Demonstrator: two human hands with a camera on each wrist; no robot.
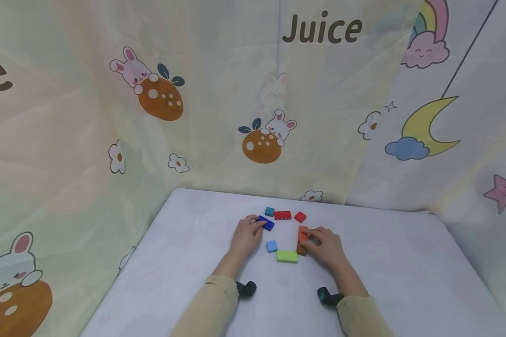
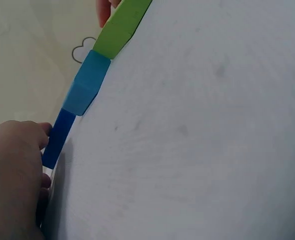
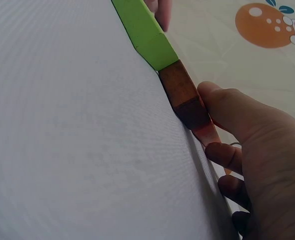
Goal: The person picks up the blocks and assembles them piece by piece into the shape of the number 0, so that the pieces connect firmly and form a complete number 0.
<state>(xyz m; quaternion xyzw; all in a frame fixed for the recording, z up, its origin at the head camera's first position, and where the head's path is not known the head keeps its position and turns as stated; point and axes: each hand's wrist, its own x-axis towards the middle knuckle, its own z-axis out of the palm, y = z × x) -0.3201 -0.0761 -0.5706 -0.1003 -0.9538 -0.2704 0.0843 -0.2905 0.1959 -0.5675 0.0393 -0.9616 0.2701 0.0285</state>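
In the head view my left hand (image 1: pixel 245 235) pinches a dark blue block (image 1: pixel 268 225) by its left end, between thumb and forefinger. My right hand (image 1: pixel 328 247) holds an orange block (image 1: pixel 302 230) between its fingertips, on the right side of a loose ring of blocks. A brown block (image 1: pixel 301 250) meets the near end of the orange one, with the thumb close above it. A lime green block (image 1: pixel 287 256) lies at the near side, with a light blue block (image 1: pixel 271 246) by its left corner. In the right wrist view, fingers partly hide the orange block.
At the far side of the ring lie a teal block (image 1: pixel 270 211), a longer red block (image 1: pixel 283 215) with pale dots, and a small red block (image 1: pixel 301 216). They rest on a white-covered table (image 1: pixel 405 262), with printed cloth (image 1: pixel 219 93) hanging behind it.
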